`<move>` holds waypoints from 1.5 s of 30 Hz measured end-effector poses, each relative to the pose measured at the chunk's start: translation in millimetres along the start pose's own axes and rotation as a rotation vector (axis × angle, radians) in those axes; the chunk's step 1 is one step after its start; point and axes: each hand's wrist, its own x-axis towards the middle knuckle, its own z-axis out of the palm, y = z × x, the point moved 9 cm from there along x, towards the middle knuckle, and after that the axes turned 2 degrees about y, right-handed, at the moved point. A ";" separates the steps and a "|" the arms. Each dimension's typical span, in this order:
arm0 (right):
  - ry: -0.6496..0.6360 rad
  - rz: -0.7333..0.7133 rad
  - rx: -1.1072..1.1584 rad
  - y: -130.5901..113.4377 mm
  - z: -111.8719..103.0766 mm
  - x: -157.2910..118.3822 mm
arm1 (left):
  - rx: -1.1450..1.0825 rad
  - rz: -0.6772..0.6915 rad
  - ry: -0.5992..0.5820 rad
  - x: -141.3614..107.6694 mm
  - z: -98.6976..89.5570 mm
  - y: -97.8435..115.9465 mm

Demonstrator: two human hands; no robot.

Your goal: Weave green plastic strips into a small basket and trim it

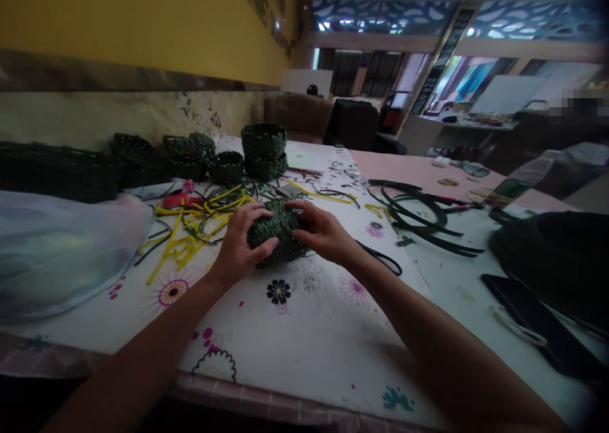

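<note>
left hand point(245, 235) and right hand point(326, 233) clasp a dark green basket point(282, 225) at the counter point(304, 350), its wall apparently mostly woven, remaining work unclear.

Both bare arms enter from the bottom of the frame and converge near its middle. The left forearm point(157, 338) climbs from the lower left corner area to the left wrist point(216, 281). The left hand point(242, 239) shows its back, its fingers arched over toward the right, and the left thumb point(265, 249) reaches right below them. The right forearm point(428, 319) slants up and left from the lower right to the right wrist point(351, 249). The right hand point(323, 230) points left, fingers bent, with the right thumb point(304, 237) beneath the index finger point(301, 206). The two hands face each other at similar height, apart, both in a curved hold.
</note>
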 end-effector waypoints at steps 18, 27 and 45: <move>-0.052 0.062 0.320 27.4 14.7 21.1 | -0.017 -0.078 -0.004 10.5 2.4 -15.6; -0.023 0.136 0.319 40.0 17.4 21.4 | -0.013 -0.097 -0.024 11.8 7.2 -20.2; 0.008 0.122 0.309 32.4 20.4 24.2 | 0.095 -0.105 0.017 25.0 8.1 2.5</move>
